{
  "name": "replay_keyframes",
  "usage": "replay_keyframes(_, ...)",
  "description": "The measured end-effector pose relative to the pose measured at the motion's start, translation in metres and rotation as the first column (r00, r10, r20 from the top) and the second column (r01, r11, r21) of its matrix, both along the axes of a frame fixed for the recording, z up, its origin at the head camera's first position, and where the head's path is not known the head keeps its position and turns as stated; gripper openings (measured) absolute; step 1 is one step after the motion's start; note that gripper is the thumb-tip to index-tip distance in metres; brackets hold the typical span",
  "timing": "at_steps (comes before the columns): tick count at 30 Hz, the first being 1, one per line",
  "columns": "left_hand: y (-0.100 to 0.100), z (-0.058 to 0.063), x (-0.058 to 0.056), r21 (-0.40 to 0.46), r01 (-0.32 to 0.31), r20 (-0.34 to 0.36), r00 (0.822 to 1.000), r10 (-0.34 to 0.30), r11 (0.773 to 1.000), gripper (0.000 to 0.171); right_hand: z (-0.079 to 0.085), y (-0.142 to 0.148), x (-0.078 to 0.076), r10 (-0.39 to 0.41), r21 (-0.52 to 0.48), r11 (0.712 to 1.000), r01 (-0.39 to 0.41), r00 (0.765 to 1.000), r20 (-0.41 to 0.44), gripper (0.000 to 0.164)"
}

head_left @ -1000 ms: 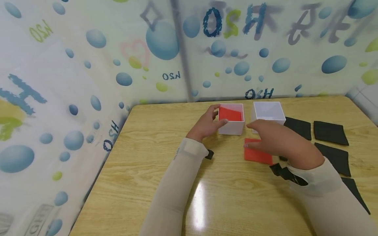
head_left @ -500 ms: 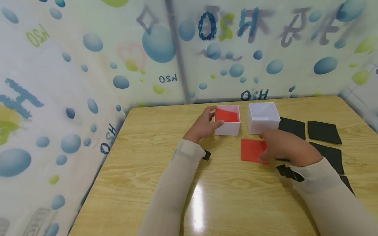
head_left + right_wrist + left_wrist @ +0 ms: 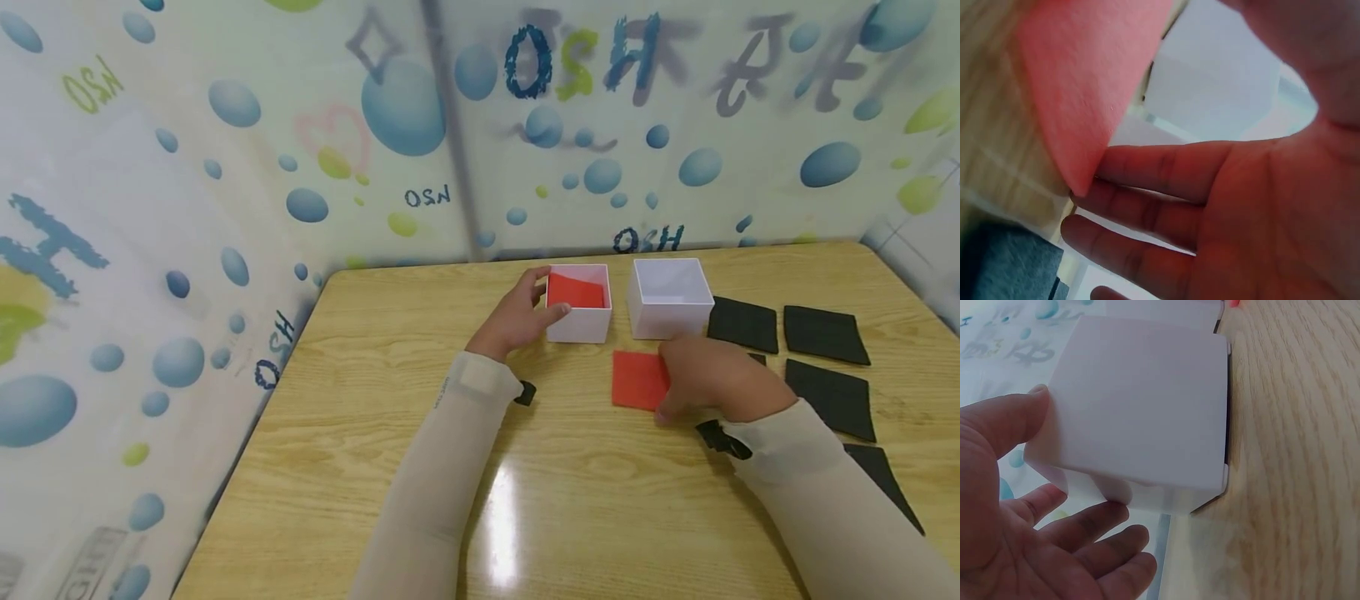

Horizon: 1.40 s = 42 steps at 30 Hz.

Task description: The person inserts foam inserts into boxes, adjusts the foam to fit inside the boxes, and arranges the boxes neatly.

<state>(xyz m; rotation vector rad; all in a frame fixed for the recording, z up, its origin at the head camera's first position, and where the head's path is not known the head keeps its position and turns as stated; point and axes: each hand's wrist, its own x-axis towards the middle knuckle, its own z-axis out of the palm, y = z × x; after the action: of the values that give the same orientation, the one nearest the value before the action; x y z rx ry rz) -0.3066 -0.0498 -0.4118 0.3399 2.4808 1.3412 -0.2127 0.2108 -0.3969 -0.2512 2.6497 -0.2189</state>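
My left hand (image 3: pixel 516 317) holds a white box (image 3: pixel 577 327) on its left side. Its thumb is at the near rim and its fingers at the far left side, as the left wrist view also shows. Inside the box rests a red felt square (image 3: pixel 573 291). My right hand (image 3: pixel 720 377) grips another red felt square (image 3: pixel 639 380) by its right part, which the hand hides in the head view. In the right wrist view, fingertips (image 3: pixel 1107 164) touch a corner of this square; the thumb's tip is out of frame.
A second white box (image 3: pixel 670 317) with no piece visible inside stands right of the first. Several black felt squares (image 3: pixel 827 335) lie on the wooden table (image 3: pixel 375 433) at the right, some partly under the right arm. A printed curtain (image 3: pixel 405 108) backs the table.
My right hand has drawn back from over the red felt square to its right part, fingers and thumb closing on it. My left hand has stayed on the box. The view has shifted slightly.
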Motion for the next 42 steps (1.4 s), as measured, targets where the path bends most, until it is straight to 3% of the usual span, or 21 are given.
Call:
replay_keyframes(6, 0.000, 0.002, 0.000, -0.007, -0.008, 0.004, 1.000, 0.008, 1.000, 0.074, -0.004, -0.008, 0.001, 0.029, 0.069, 0.997, -0.026, 0.999, -0.040, 0.072)
replay_keyframes(10, -0.001, 0.002, 0.000, -0.013, -0.011, 0.009, 1.000, 0.011, 1.000, 0.074, -0.002, -0.010, 0.001, 0.013, 0.063, 0.998, -0.011, 0.999, -0.036, 0.067)
replay_keyframes(18, -0.001, 0.002, 0.000, -0.004, -0.011, 0.021, 1.000, 0.011, 1.000, 0.074, -0.004, -0.007, 0.001, -0.010, 0.009, 1.000, 0.010, 0.999, -0.037, 0.066)
replay_keyframes(25, 0.000, 0.001, 0.000, 0.005, -0.008, 0.021, 1.000, 0.008, 1.000, 0.075, 0.003, -0.005, 0.005, -0.047, -0.113, 0.993, 0.045, 0.999, -0.013, 0.055)
replay_keyframes(31, 0.000, -0.002, 0.000, 0.013, -0.004, 0.010, 1.000, 0.004, 1.000, 0.075, 0.009, -0.006, 0.003, -0.063, -0.179, 0.982, 0.060, 0.998, -0.008, 0.059)
replay_keyframes(36, 0.000, -0.002, -0.001, 0.009, -0.007, 0.016, 1.000, 0.007, 1.000, 0.075, 0.009, -0.003, -0.002, -0.026, -0.189, 0.982, 0.013, 0.997, -0.069, 0.066)
replay_keyframes(42, 0.000, -0.002, -0.001, 0.009, -0.007, 0.017, 1.000, 0.006, 1.000, 0.075, 0.017, 0.000, -0.003, 0.053, -0.259, 0.961, -0.096, 0.984, -0.170, 0.058)
